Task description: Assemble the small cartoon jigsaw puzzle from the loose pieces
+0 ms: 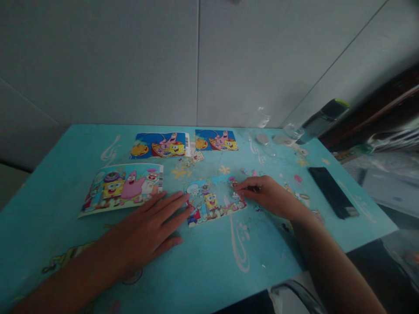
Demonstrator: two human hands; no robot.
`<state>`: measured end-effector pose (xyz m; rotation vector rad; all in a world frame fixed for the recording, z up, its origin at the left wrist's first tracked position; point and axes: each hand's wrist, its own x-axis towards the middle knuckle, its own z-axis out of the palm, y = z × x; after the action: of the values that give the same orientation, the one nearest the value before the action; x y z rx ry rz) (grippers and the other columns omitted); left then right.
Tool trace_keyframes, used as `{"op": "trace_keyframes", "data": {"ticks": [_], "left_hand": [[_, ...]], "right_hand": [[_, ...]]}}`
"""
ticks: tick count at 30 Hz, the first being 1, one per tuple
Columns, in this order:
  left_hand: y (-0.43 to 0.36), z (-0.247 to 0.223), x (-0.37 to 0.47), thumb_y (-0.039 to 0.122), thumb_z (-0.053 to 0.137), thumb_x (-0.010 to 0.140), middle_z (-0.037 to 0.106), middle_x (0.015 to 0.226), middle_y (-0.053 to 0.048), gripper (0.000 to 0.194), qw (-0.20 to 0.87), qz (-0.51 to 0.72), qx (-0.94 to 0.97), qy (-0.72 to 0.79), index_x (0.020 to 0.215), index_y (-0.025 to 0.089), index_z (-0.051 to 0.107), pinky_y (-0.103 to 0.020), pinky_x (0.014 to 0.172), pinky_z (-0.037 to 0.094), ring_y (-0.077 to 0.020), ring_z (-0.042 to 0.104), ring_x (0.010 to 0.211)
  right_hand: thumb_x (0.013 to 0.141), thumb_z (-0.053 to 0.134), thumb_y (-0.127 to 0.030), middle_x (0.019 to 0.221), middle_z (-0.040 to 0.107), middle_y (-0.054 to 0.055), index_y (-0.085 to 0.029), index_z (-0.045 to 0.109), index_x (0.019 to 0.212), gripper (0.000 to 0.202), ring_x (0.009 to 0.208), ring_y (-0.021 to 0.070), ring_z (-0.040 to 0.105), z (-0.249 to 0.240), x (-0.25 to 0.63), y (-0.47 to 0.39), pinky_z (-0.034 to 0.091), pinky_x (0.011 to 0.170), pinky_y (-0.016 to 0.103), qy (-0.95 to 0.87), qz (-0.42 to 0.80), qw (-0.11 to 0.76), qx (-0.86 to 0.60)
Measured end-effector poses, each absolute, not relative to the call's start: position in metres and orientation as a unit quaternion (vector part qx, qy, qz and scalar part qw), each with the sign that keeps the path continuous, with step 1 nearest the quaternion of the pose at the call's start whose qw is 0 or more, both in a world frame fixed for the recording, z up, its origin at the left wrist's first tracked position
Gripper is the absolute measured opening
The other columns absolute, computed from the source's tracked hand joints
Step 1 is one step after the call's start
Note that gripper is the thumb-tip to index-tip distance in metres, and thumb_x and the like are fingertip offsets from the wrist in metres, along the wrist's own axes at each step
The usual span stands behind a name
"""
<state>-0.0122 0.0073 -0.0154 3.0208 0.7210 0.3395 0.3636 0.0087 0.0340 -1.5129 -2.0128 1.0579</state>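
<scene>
Left hand [149, 229] flat beside cartoon puzzle [214, 201], right hand [270, 195] pinching at its right edge, turquoise table [209, 266]

Near table edge [209, 279] is open btwn both arms; cards [122, 188], phone [332, 192] & lids [262, 139] crowd the far side.

A small cartoon jigsaw puzzle [214, 201] lies flat on the turquoise tabletop [209, 270], near the middle, its long side running left to right and slightly tilted. It shows bright characters on a pale blue ground, and looks largely assembled, with a ragged upper right corner. A few loose puzzle pieces [250, 172] lie scattered just beyond that corner.
</scene>
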Motion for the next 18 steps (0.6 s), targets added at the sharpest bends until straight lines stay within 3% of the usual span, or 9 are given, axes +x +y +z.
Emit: {"op": "trace_keyframes", "data": {"ticks": [18], "left_hand": [[0.0064,-0.0119,-0.012,0.042,0.045,0.111,0.044,0.163,-0.01,0.049,0.013,0.108,0.967,0.23,0.157,0.024,0.047,-0.05,0.13,0.02,-0.0285,0.041,0.151]], "right_hand": [[0.095,0.069,-0.035,0.103,0.082,0.003,-0.026,0.081,0.108,0.021,0.09,0.0213,0.075,0.0276,0.3663,0.0046,0.058,0.084,0.035,-0.715,0.374,0.191,-0.559]]}}
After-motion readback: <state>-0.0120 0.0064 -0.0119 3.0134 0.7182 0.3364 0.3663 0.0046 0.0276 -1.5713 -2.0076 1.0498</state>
